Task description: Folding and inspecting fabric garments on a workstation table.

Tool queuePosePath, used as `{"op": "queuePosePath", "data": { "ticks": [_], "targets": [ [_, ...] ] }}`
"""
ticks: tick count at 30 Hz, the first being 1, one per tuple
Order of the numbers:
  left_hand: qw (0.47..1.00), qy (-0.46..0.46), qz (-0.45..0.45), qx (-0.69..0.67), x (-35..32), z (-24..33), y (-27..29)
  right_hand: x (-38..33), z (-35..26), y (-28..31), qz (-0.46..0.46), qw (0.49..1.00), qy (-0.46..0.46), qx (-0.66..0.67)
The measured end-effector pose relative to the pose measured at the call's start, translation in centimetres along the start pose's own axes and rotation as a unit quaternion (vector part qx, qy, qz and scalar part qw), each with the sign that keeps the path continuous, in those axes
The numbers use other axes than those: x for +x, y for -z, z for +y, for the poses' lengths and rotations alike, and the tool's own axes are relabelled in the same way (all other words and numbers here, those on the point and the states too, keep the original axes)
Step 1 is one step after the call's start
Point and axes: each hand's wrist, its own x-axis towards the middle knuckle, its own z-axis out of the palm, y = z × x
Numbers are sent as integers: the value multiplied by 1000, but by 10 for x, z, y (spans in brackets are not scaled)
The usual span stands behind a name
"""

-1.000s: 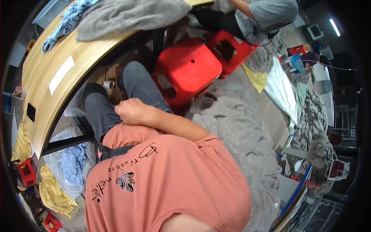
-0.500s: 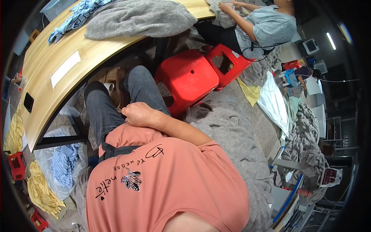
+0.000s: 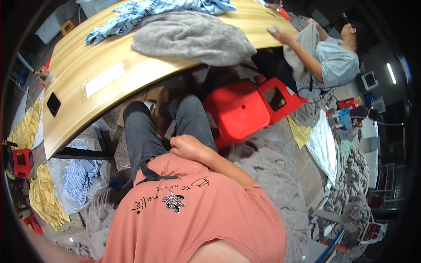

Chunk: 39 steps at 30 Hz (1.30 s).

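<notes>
My right hand (image 3: 188,147) rests at my lap, against the hem of the pink shirt (image 3: 219,215), with its fingers curled closed. Whatever it may hold is hidden. Of my left arm (image 3: 57,250), only a blurred stretch of forearm shows at the lower left rim; its hand is out of sight. Ahead, on the wooden table (image 3: 175,65), lies a bundled grey knitted fabric (image 3: 193,37). Behind it are blue patterned cloths (image 3: 127,22). A white paper strip (image 3: 105,79) and a black phone (image 3: 53,104) lie on the table's left part.
A red stool (image 3: 239,109) stands right of my knees. Beyond it a co-worker (image 3: 335,61) sits handling grey cloth. Grey fabric (image 3: 267,175) is heaped at my right. On the left are a plastic bag (image 3: 83,179) of striped cloth and a yellow cloth pile (image 3: 46,197).
The view has swung, so table and stool appear farther right and lower. My left forearm has come into the lower left. The co-worker's hand has moved to the table edge.
</notes>
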Motion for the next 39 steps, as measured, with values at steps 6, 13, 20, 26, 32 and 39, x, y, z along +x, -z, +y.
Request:
{"op": "queuePosePath", "data": {
  "ticks": [6, 13, 20, 26, 32, 39],
  "targets": [
    [996, -85, 20, 33, 25, -16, 6, 10, 19, -19, -13, 999, -15, 44],
    [953, 248, -165, 59, -4, -200, -67, 40, 33, -11, -33, 996, -51, 68],
    [828, 253, -373, 333, -64, -364, -161, 70, 70, -17, -87, 988, -85, 98],
    [885, 160, -378, 221, -67, -434, -305, 89, 96, -22, -136, 973, -121, 142],
    [907, -10, -113, 405, 40, -511, -191, 87, 104, -13, -102, 964, -135, 203],
    [750, 163, -192, 611, 72, -564, -61, 94, 110, -18, -97, 961, -128, 227]
  ]
}}
